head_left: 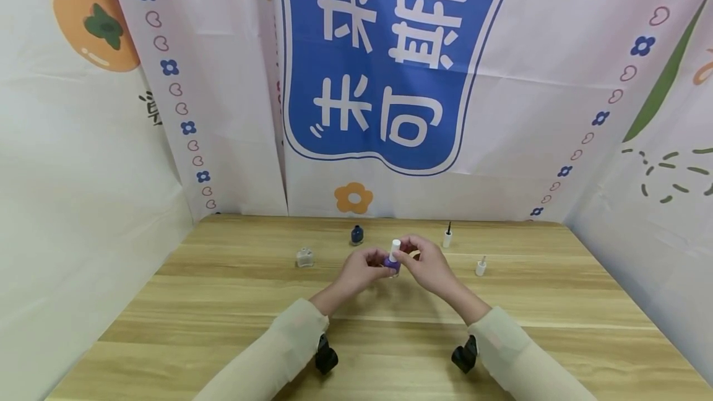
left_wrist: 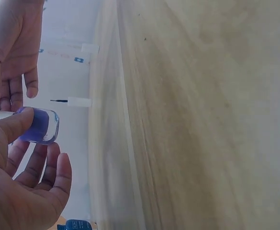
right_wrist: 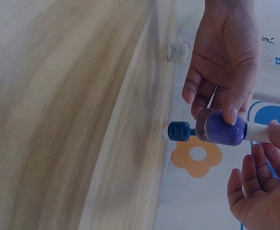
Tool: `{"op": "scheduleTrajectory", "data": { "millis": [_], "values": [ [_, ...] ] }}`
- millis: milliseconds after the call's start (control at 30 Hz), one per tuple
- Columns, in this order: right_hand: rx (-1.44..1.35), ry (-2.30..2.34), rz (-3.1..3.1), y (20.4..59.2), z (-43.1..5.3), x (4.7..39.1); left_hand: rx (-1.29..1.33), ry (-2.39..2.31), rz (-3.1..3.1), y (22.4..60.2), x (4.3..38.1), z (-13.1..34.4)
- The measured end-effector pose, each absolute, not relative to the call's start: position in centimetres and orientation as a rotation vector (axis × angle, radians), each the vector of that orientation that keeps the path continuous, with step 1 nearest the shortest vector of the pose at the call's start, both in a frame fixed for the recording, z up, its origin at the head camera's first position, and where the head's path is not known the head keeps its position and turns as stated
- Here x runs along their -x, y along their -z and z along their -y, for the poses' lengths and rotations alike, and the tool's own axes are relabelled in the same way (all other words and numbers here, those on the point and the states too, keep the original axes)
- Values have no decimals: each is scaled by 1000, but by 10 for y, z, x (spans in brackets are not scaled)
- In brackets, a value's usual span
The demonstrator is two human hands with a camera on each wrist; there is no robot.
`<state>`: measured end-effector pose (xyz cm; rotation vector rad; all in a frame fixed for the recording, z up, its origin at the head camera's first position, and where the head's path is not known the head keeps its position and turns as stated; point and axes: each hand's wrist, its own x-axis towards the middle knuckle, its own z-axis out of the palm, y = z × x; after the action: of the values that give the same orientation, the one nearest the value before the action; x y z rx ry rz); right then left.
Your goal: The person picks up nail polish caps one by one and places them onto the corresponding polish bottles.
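Above the table, my left hand (head_left: 359, 270) holds a purple nail polish bottle (right_wrist: 224, 128) by its glass body, thumb on one side and fingers on the other. My right hand (head_left: 427, 263) pinches the white cap (head_left: 395, 249) at the bottle's top. In the right wrist view the cap (right_wrist: 257, 132) sits against the bottle's neck. To the left stand an uncapped dark blue polish bottle (head_left: 357, 236) and an uncapped clear or whitish one (head_left: 304, 257). Two white brush caps, one dark-brushed (head_left: 447, 238) and one pale-brushed (head_left: 481, 267), stand to the right, brushes up.
The wooden table (head_left: 223, 314) meets a white printed cloth (head_left: 512, 141) at its back, with cloth walls on both sides. A black wrist camera (head_left: 325, 357) is strapped to the left sleeve and another wrist camera (head_left: 465, 356) to the right.
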<state>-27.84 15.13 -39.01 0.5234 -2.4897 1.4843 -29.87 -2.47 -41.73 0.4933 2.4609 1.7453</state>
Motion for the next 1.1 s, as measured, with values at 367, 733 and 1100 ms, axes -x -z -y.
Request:
{"op": "scheduleTrajectory", "data": {
  "millis": [367,733,1100],
  "values": [
    [-447,-1456,2493,398,-153,291,-508,-1695,-2533,422,313,15],
    [-436,-1409,2507,409,-159,296,-576,-1630,-2560,428,321,8],
    [-428,-1387,2527,414,-163,297,-550,-1591,-2553,433,321,3]
  ]
}}
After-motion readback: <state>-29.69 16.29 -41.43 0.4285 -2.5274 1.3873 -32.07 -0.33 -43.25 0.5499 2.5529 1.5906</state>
